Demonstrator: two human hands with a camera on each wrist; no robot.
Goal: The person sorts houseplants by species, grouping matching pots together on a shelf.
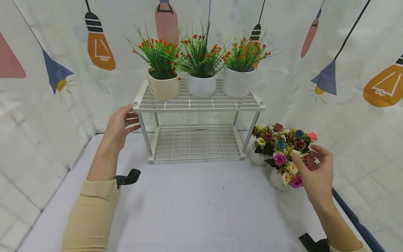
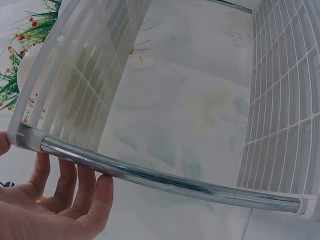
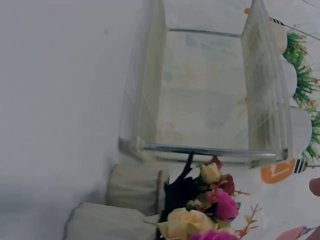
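Note:
A white two-tier rack (image 1: 201,109) with silver posts stands on the table. My left hand (image 1: 119,125) is at its upper left corner; in the left wrist view its fingertips (image 2: 104,187) lie right at the metal post (image 2: 170,182), not wrapped round it. My right hand (image 1: 316,171), thumb and fingers apart, is beside the artificial roses (image 1: 280,160) in pale pots, overlapping some blooms in the head view. In the right wrist view only bits of it show at the right edge, away from the pots (image 3: 135,190).
On the top shelf stand three pots of red-flowered grass: a cream pot (image 1: 163,87), a white pot (image 1: 201,86) and a ribbed white pot (image 1: 237,82). A white cloth covers the table (image 1: 189,203). A curtain (image 1: 283,87) printed with lamps hangs behind.

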